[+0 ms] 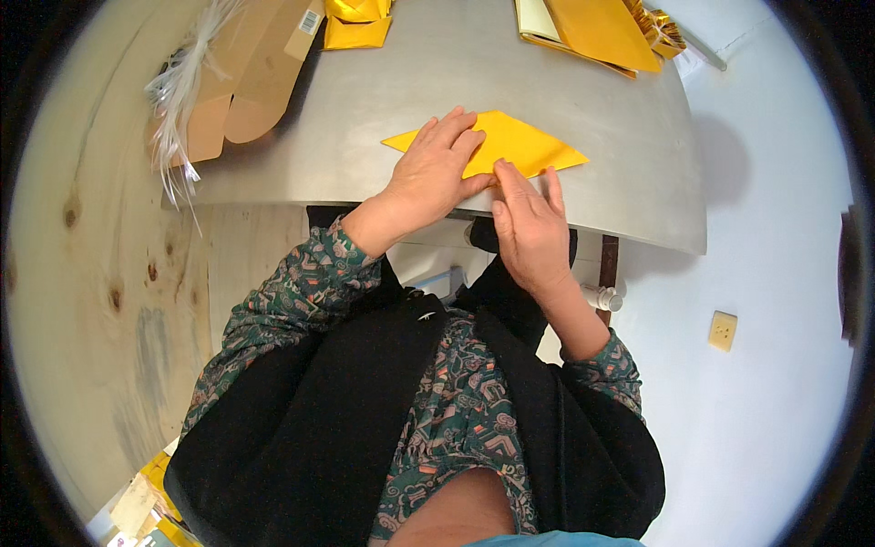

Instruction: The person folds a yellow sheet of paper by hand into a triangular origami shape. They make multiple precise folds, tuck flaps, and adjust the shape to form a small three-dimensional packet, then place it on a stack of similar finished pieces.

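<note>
A folded sheet of gold paper [524,146] lies flat on the grey metal table, near its front edge. It has a long shape with pointed ends to the left and right. Across its left part rests my left hand [428,173], fingers stretched out and thumb along the near edge. My right hand [533,228] comes from the front, its extended fingertips touching the near edge of the paper around the middle. Both hands look open, pressing on the paper rather than wrapped round it. Part of the paper's left half is hidden under my left fingers.
At the table's left stand an open brown cardboard box [246,82] and a bundle of clear plastic strands [182,91]. Folded gold paper [357,32] lies at the back, and a stack of gold sheets [592,32] at the back right. The table's curved front edge [629,232] is close to me.
</note>
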`<state>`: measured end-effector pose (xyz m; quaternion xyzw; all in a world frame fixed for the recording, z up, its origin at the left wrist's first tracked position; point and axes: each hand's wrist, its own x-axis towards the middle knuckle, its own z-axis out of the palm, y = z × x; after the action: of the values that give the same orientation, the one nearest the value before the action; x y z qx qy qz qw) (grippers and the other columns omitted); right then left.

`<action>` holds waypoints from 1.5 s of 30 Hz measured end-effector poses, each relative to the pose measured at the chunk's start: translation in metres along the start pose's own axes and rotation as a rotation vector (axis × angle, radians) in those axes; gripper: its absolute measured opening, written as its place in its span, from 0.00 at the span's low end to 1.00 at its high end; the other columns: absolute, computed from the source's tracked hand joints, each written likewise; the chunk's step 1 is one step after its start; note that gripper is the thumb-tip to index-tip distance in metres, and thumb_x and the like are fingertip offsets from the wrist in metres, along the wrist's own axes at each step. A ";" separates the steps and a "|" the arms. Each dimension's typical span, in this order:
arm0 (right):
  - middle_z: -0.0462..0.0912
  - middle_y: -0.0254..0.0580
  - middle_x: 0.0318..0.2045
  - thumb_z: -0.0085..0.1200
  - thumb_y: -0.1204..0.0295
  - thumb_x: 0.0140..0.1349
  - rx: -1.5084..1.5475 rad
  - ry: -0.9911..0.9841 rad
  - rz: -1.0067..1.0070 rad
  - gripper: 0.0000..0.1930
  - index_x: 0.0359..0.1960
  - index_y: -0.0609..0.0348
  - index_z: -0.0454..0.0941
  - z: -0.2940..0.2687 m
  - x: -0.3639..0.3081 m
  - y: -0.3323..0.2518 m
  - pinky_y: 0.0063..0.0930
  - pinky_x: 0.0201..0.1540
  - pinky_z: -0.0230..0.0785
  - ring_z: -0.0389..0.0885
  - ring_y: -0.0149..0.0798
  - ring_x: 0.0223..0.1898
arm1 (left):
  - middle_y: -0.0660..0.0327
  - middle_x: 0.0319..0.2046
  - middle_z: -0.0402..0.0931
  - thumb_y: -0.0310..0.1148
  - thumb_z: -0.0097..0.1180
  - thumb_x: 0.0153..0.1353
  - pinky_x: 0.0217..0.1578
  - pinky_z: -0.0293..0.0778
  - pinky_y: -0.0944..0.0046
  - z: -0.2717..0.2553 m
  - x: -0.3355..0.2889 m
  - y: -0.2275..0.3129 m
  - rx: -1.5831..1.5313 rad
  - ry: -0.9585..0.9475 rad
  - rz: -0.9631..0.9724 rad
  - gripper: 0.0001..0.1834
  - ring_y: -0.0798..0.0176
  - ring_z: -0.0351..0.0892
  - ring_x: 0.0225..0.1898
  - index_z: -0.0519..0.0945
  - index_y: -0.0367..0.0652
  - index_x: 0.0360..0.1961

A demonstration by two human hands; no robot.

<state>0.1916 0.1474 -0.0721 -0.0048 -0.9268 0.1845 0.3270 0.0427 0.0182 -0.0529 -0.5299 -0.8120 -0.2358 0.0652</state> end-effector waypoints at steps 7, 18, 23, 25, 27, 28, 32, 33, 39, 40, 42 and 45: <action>0.84 0.48 0.48 0.43 0.67 0.71 -0.118 -0.026 0.227 0.21 0.63 0.62 0.69 -0.018 -0.002 0.043 0.51 0.73 0.47 0.82 0.45 0.50 | 0.48 0.65 0.65 0.44 0.63 0.61 0.70 0.55 0.46 -0.006 0.001 -0.002 0.057 -0.030 -0.009 0.29 0.44 0.58 0.70 0.72 0.38 0.58; 0.82 0.47 0.52 0.39 0.63 0.74 -0.116 0.069 0.282 0.20 0.61 0.58 0.73 -0.018 0.021 0.033 0.51 0.74 0.41 0.75 0.49 0.59 | 0.48 0.64 0.65 0.45 0.63 0.59 0.69 0.56 0.46 -0.005 -0.005 -0.012 0.101 0.021 0.010 0.32 0.43 0.60 0.69 0.72 0.37 0.59; 0.80 0.44 0.57 0.42 0.59 0.73 0.017 -0.044 0.001 0.21 0.60 0.57 0.75 0.011 0.060 0.020 0.57 0.72 0.40 0.65 0.51 0.67 | 0.49 0.65 0.64 0.45 0.63 0.60 0.69 0.57 0.46 0.000 -0.006 -0.014 0.067 0.038 0.020 0.33 0.43 0.60 0.69 0.70 0.37 0.61; 0.79 0.41 0.58 0.39 0.57 0.73 0.020 -0.118 0.028 0.23 0.60 0.56 0.74 0.023 0.071 0.020 0.57 0.72 0.41 0.66 0.49 0.67 | 0.49 0.64 0.65 0.45 0.62 0.60 0.68 0.57 0.46 0.002 -0.005 -0.014 0.053 0.068 0.015 0.34 0.43 0.60 0.68 0.69 0.37 0.62; 0.79 0.40 0.59 0.37 0.56 0.74 0.024 -0.185 0.075 0.23 0.61 0.54 0.74 0.030 0.076 0.022 0.57 0.72 0.41 0.66 0.48 0.67 | 0.49 0.64 0.65 0.45 0.63 0.59 0.68 0.57 0.46 0.004 -0.004 -0.013 0.028 0.107 0.027 0.35 0.44 0.61 0.68 0.68 0.37 0.63; 0.79 0.38 0.59 0.35 0.55 0.75 -0.062 -0.200 0.085 0.24 0.63 0.51 0.73 0.030 0.074 0.024 0.56 0.73 0.41 0.66 0.46 0.67 | 0.49 0.64 0.65 0.45 0.63 0.59 0.68 0.57 0.46 0.004 -0.004 -0.012 0.019 0.118 0.033 0.36 0.44 0.62 0.68 0.67 0.38 0.63; 0.79 0.36 0.59 0.33 0.54 0.76 -0.117 -0.204 0.046 0.24 0.64 0.48 0.72 0.026 0.067 0.029 0.54 0.74 0.40 0.65 0.45 0.67 | 0.53 0.64 0.66 0.50 0.60 0.60 0.68 0.56 0.44 0.003 -0.008 -0.006 0.051 0.101 0.001 0.35 0.48 0.60 0.69 0.69 0.43 0.63; 0.79 0.36 0.59 0.33 0.54 0.76 -0.122 -0.216 0.056 0.24 0.64 0.48 0.72 0.025 0.066 0.031 0.54 0.74 0.40 0.65 0.45 0.67 | 0.54 0.64 0.66 0.52 0.60 0.61 0.69 0.55 0.44 0.003 -0.009 -0.003 0.074 0.087 -0.010 0.34 0.49 0.60 0.69 0.70 0.44 0.63; 0.79 0.36 0.58 0.33 0.54 0.76 -0.173 -0.236 0.021 0.24 0.64 0.48 0.73 0.017 0.064 0.040 0.52 0.74 0.40 0.66 0.45 0.66 | 0.62 0.66 0.67 0.55 0.54 0.64 0.69 0.46 0.37 -0.010 -0.034 -0.010 0.172 0.052 -0.072 0.30 0.50 0.57 0.69 0.73 0.49 0.61; 0.79 0.36 0.58 0.33 0.54 0.76 -0.184 -0.244 0.020 0.24 0.64 0.48 0.73 0.016 0.064 0.040 0.52 0.74 0.41 0.67 0.45 0.66 | 0.63 0.66 0.67 0.55 0.53 0.64 0.70 0.45 0.37 -0.015 -0.041 -0.014 0.180 0.053 -0.079 0.30 0.50 0.57 0.69 0.73 0.49 0.61; 0.79 0.36 0.58 0.33 0.54 0.76 -0.202 -0.259 0.023 0.24 0.63 0.48 0.73 0.013 0.064 0.040 0.53 0.73 0.42 0.67 0.46 0.65 | 0.64 0.66 0.67 0.54 0.53 0.64 0.70 0.44 0.39 -0.025 -0.055 -0.022 0.197 0.059 -0.079 0.30 0.51 0.57 0.69 0.73 0.49 0.62; 0.80 0.36 0.58 0.33 0.54 0.76 -0.218 -0.273 0.025 0.24 0.63 0.49 0.74 0.010 0.064 0.039 0.53 0.73 0.44 0.68 0.46 0.65 | 0.65 0.66 0.66 0.54 0.53 0.65 0.70 0.44 0.41 -0.039 -0.077 -0.030 0.215 0.061 -0.103 0.30 0.53 0.57 0.69 0.72 0.50 0.63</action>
<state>0.1310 0.1883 -0.0539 -0.0266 -0.9770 0.0860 0.1934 0.0437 -0.0732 -0.0554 -0.4701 -0.8564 -0.1662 0.1342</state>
